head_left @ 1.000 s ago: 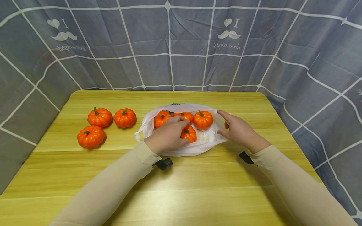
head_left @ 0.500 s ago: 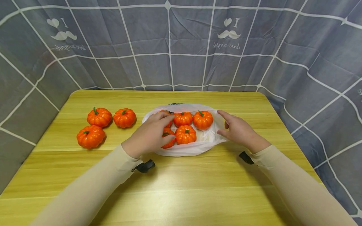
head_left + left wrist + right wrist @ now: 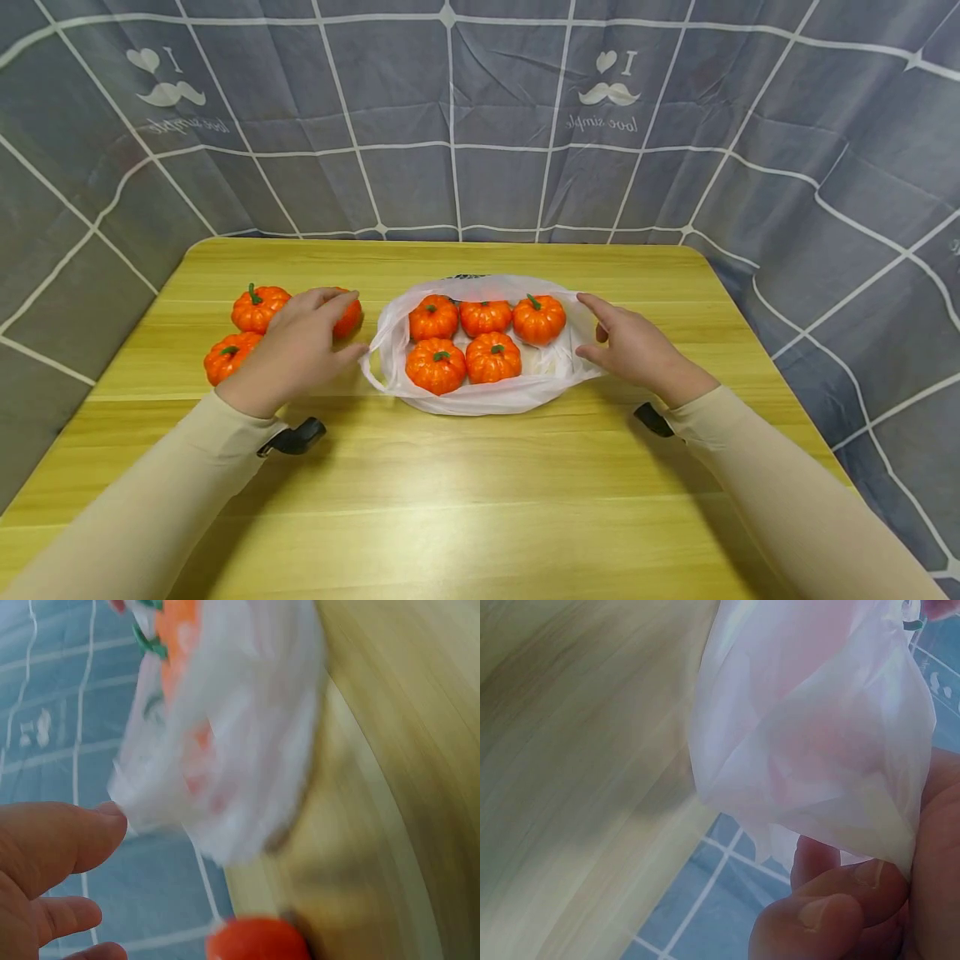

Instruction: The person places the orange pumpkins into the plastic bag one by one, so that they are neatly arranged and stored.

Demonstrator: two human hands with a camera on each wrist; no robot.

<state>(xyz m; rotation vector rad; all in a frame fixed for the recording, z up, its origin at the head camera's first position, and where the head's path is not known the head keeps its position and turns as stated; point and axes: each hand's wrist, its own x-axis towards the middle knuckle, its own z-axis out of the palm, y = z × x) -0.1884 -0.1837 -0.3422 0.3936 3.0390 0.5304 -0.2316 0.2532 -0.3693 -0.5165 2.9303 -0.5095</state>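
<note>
A white plastic bag [image 3: 480, 403] lies on the table with its mouth spread, and several small orange pumpkins [image 3: 436, 367] with green stems sit inside. My right hand [image 3: 637, 346] holds the bag's right edge; the right wrist view shows the thin plastic [image 3: 832, 750] caught between curled fingers and thumb. Left of the bag, my left hand [image 3: 303, 346] hovers with spread, relaxed fingers and nothing in them. It partly covers three loose pumpkins: one at the back [image 3: 258, 307], one nearer [image 3: 225, 357] and one by the fingertips [image 3: 348, 317]. A bag handle loop [image 3: 371, 375] lies close to my left thumb.
The wooden table [image 3: 480, 517] reaches to a grey curtain [image 3: 495, 192] with white grid lines, which hangs behind it and along both sides. A dark wrist strap part [image 3: 296, 437] sticks out below my left wrist.
My left hand let go of a pumpkin at the bag's front left and moved left, out of the bag, to the loose pumpkins. The right hand stayed at the bag's edge.
</note>
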